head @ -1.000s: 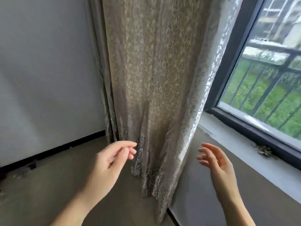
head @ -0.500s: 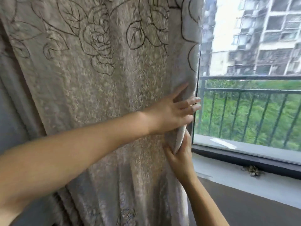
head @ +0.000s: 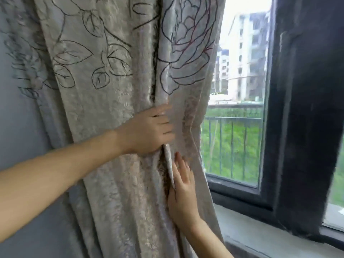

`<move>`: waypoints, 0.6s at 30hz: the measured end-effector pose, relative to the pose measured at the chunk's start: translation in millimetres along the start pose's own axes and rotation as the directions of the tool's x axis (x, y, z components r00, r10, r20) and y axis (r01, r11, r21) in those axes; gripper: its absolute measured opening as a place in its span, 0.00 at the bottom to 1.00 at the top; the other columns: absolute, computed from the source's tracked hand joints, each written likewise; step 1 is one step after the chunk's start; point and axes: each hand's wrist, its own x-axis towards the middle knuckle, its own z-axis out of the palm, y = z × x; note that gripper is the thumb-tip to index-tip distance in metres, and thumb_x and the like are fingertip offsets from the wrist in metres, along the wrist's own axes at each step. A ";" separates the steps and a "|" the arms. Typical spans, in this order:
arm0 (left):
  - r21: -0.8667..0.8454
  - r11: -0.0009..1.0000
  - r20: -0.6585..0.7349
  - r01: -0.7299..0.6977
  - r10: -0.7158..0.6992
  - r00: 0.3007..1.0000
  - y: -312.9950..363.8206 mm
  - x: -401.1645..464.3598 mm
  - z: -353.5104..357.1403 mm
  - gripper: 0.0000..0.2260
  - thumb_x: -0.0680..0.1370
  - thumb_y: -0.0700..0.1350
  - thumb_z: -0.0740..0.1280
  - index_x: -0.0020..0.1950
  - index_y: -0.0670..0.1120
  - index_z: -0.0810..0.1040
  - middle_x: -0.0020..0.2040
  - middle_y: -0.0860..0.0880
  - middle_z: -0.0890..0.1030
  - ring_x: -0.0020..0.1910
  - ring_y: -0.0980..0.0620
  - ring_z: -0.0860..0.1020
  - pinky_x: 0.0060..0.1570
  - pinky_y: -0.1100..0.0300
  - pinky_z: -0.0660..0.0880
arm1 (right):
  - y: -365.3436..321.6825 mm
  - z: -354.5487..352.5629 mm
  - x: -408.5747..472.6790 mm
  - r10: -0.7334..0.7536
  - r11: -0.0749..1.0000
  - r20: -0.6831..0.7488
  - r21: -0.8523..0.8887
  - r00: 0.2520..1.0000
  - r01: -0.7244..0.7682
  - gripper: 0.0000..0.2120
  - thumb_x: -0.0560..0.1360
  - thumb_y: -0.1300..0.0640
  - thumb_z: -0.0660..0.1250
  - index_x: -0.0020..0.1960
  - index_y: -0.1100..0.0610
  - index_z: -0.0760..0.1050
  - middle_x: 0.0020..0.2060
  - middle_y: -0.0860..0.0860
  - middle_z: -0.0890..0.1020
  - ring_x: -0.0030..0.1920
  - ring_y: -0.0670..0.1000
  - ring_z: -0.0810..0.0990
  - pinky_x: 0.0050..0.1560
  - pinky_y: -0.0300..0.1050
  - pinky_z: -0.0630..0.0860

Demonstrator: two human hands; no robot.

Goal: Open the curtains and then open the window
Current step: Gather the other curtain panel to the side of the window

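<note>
A beige curtain (head: 104, 94) with outlined roses and leaves hangs bunched on the left, covering the left part of the window. My left hand (head: 149, 131) is closed around a fold of the curtain at mid height. Just below it, my right hand (head: 182, 190) lies flat against the fabric beside the fold's white edge, fingers straight and pointing up. To the right, the window pane (head: 234, 127) shows between the curtain's edge and a thick dark frame post (head: 297, 118). The window looks shut.
A grey wall (head: 16, 127) stands left of the curtain. A pale sill (head: 260, 237) runs below the dark window frame. Outside are a metal railing (head: 232, 120), green plants and apartment blocks.
Both hands rose from near the floor to the curtain. Since half a second ago the view has shifted right, the left hand grips a fold farther left, and more fabric lies right of it.
</note>
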 end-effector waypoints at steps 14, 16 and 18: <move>0.029 0.996 -0.034 0.087 -0.086 0.996 -120.9 -204.2 113.5 0.06 0.66 0.36 0.58 0.32 0.44 0.72 0.29 0.47 0.74 0.32 0.45 0.73 0.59 0.51 0.66 | -60.8 287.9 83.0 -0.058 0.995 -0.070 0.079 0.996 0.064 0.32 0.74 0.71 0.56 0.72 0.48 0.53 0.72 0.56 0.63 0.72 0.46 0.49 0.71 0.59 0.52; 0.024 0.998 -0.017 0.063 -0.062 0.998 -139.5 -236.4 136.8 0.06 0.66 0.36 0.58 0.32 0.44 0.72 0.30 0.48 0.75 0.33 0.45 0.74 0.59 0.52 0.65 | -72.8 327.6 92.9 -0.051 0.995 -0.084 0.078 0.995 0.058 0.32 0.74 0.70 0.52 0.72 0.45 0.52 0.72 0.56 0.63 0.73 0.49 0.51 0.72 0.60 0.53; 0.003 0.998 0.020 0.060 -0.060 0.998 -156.9 -266.9 158.7 0.05 0.66 0.37 0.58 0.32 0.44 0.72 0.30 0.48 0.75 0.34 0.45 0.74 0.59 0.52 0.65 | -81.6 363.4 105.1 -0.039 0.996 -0.056 0.080 0.998 0.043 0.30 0.73 0.65 0.48 0.72 0.45 0.53 0.71 0.56 0.63 0.73 0.53 0.54 0.70 0.61 0.56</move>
